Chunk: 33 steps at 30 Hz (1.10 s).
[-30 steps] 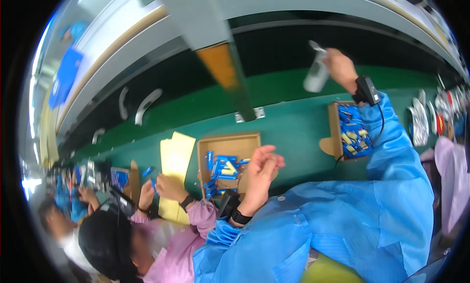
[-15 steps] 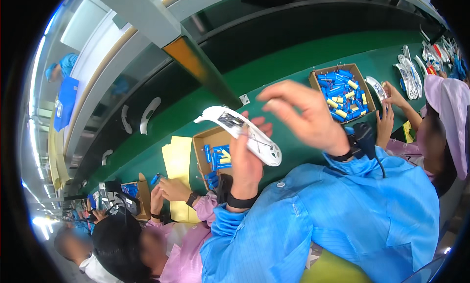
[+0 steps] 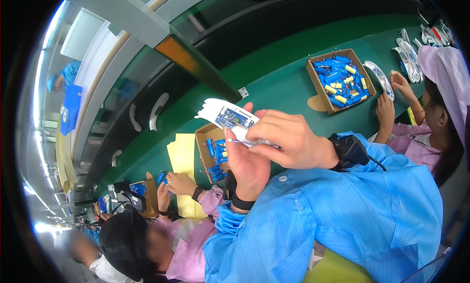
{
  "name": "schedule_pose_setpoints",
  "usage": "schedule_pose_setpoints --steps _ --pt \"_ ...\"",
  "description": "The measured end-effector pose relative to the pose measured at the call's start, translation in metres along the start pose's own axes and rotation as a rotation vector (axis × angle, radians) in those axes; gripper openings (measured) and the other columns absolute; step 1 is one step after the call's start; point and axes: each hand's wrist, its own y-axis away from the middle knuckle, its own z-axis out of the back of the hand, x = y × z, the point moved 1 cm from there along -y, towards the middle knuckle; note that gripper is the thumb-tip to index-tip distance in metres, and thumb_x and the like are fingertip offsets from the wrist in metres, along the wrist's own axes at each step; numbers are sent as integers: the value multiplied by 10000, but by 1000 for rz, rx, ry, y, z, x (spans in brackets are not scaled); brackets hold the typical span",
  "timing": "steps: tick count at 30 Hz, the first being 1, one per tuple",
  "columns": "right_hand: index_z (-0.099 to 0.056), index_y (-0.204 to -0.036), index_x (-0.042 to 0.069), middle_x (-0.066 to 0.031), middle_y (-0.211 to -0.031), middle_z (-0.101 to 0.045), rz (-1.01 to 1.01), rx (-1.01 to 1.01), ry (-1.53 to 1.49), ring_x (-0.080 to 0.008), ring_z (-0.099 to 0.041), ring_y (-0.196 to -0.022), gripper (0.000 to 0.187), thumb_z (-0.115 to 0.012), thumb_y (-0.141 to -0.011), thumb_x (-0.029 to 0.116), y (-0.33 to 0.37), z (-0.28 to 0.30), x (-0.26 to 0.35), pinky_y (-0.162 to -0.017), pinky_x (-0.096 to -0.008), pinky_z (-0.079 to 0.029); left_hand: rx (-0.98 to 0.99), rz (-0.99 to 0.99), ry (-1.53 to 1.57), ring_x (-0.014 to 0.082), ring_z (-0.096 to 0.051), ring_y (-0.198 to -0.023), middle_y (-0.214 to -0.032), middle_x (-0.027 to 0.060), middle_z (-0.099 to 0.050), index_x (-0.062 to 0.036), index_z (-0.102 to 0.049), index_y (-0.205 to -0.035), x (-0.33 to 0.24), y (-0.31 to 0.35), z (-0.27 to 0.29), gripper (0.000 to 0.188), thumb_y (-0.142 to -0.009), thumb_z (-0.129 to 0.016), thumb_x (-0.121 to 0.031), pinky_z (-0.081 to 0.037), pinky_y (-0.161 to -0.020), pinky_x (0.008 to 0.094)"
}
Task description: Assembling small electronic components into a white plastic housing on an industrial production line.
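Observation:
A curved white plastic housing [image 3: 211,109] lies across my left hand [image 3: 248,170], which is closed around it. Set in its upper part is a blue circuit board [image 3: 234,117]. My right hand [image 3: 291,138] is over the housing's lower part and hides most of it. From between its pinched thumb and fingers a thin cable [image 3: 241,142] with a small plug sticks out to the left, just below the board. The fingertips cover where the cable runs on.
Cardboard boxes of blue cylindrical cells stand right [image 3: 370,87] and left [image 3: 198,136] of my hands. Yellow sheets [image 3: 182,158] lie farther left. Co-workers sit on both sides, one handling a white housing [image 3: 379,78]. A grey post [image 3: 196,62] rises ahead; white parts [image 3: 157,111] lie beyond.
My right hand has come down from above and right onto the housing, its fingers now closed. The housing has turned so the board faces up more. The right co-worker's hands have parted.

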Motion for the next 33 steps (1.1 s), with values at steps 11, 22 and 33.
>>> schedule_pose_setpoints --steps 11,22,33 --pt "-600 -831 23 -94 -713 -573 -67 -90 77 -234 -583 -599 136 -654 -714 -18 9 3 2 -530 -312 -476 -178 -5 -18 353 -528 -1123 -1161 194 -569 40 -467 -1237 -14 1 0 537 -980 -354 -417 -386 -1012 471" --pt "-556 -749 24 -82 -657 -524 -272 -8 -57 -215 -537 -527 102 -640 -715 -22 12 9 2 -461 -312 -425 -164 36 122 308 -592 -1017 -1100 146 -614 -32 -554 -1138 -22 4 2 392 -980 -408 -360 -467 -936 457" --pt "-535 -766 26 -79 -677 -496 28 71 240 -235 -543 -585 132 -651 -708 5 8 10 5 -500 -342 -444 -373 60 49 329 -572 -988 -998 134 -604 -14 -528 -1137 -21 3 9 507 -949 -402 -468 -408 -953 482"
